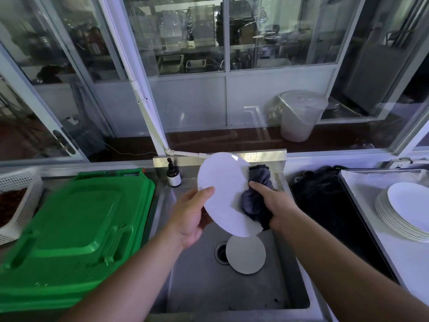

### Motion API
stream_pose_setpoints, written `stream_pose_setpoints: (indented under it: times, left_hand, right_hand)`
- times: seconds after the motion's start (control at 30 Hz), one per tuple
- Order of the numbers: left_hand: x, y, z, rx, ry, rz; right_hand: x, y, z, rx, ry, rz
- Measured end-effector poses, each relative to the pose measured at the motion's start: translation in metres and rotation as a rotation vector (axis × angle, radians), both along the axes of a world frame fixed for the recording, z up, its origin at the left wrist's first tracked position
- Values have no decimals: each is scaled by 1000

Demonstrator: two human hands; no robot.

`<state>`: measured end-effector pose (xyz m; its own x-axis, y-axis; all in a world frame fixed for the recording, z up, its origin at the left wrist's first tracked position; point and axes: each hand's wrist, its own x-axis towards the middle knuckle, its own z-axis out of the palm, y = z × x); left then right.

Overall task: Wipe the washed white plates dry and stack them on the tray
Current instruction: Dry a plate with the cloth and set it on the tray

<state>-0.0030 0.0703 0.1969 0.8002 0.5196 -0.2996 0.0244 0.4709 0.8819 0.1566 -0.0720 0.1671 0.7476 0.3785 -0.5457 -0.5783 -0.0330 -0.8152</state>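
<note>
A white plate (226, 189) is held tilted above the steel sink (243, 296). My left hand (189, 217) grips its lower left rim, thumb on the face. My right hand (272, 201) holds a bunched grey cloth (257, 196) against the plate's right edge. Another white plate (246, 254) lies flat in the sink basin, partly over the drain. On the right, a stack of several white plates (406, 212) sits on a metal tray (362, 198).
A green plastic bin lid (76, 228) fills the counter to the left, with a white mesh basket (16, 201) beyond it. A brown pump bottle (173, 174) stands at the sink's back left corner. A black mat (329, 217) lies between sink and tray.
</note>
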Motion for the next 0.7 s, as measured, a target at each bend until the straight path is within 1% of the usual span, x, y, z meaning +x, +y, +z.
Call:
stream_pose_setpoints:
  times: [0.13,0.23,0.3,0.37,0.43,0.5,0.6,0.7]
  left_hand:
    - [5,-32,-12,41,-78,56]
    - [0,-38,-20,91,-110,31]
    - [-3,-30,-19,98,-60,20]
    - [-3,-17,-12,23,31,25]
    - [-4,-1,-5,-44,118,-33]
    - [-5,11,3,-35,162,-96]
    - [-3,15,9,-31,157,-126]
    - [-3,13,7,-45,102,-88]
  right_hand:
    - [-21,11,-20,61,220,-70]
    - [-25,7,-34,77,261,-54]
    - [-23,1,-35,77,242,-19]
    - [-18,-4,-31,61,166,11]
    - [-14,-7,-21,56,75,66]
    - [-9,-9,-11,62,11,123]
    - [-2,-9,2,56,-37,144]
    - [-2,-7,7,53,-31,112]
